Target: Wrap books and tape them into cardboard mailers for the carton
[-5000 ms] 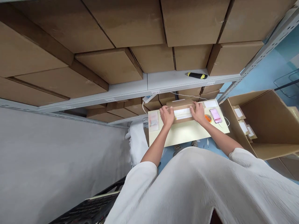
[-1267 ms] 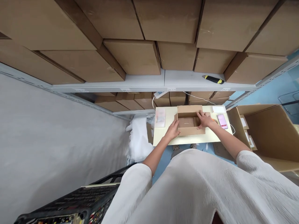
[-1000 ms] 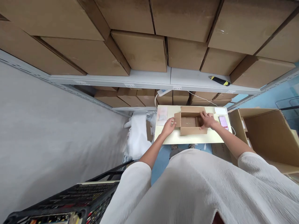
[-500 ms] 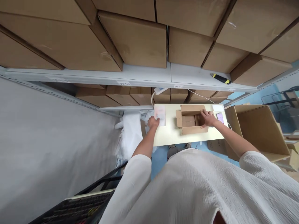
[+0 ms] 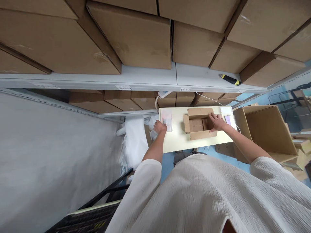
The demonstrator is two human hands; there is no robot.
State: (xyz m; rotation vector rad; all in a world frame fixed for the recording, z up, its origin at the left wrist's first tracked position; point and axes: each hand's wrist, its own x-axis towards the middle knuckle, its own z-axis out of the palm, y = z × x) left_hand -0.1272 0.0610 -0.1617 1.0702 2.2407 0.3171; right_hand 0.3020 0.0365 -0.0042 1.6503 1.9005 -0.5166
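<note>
An open cardboard box (image 5: pixel 199 135) lies on the pale yellow table (image 5: pixel 177 142), its flaps folded outward and its inside showing. My right hand (image 5: pixel 217 122) grips the right end of this box, fingers at the far side and thumb near the front flap. At the table's left edge, my left hand (image 5: pixel 160 127) has its fingers bent at a flat, clear-and-pink packet (image 5: pixel 168 117). What those fingers hold, if anything, is too small to make out.
A phone (image 5: pixel 227 120) and a white box (image 5: pixel 226 110) lie at the table's right end. A large open carton (image 5: pixel 269 132) stands to the right. White packing material (image 5: pixel 136 139) hangs at left. A yellow-black cutter (image 5: pixel 230 80) rests on the shelf (image 5: pixel 148 76) holding cartons.
The view has shifted slightly. My left hand has shifted a little at the packet, its fingers bent. My right hand stays on the box.
</note>
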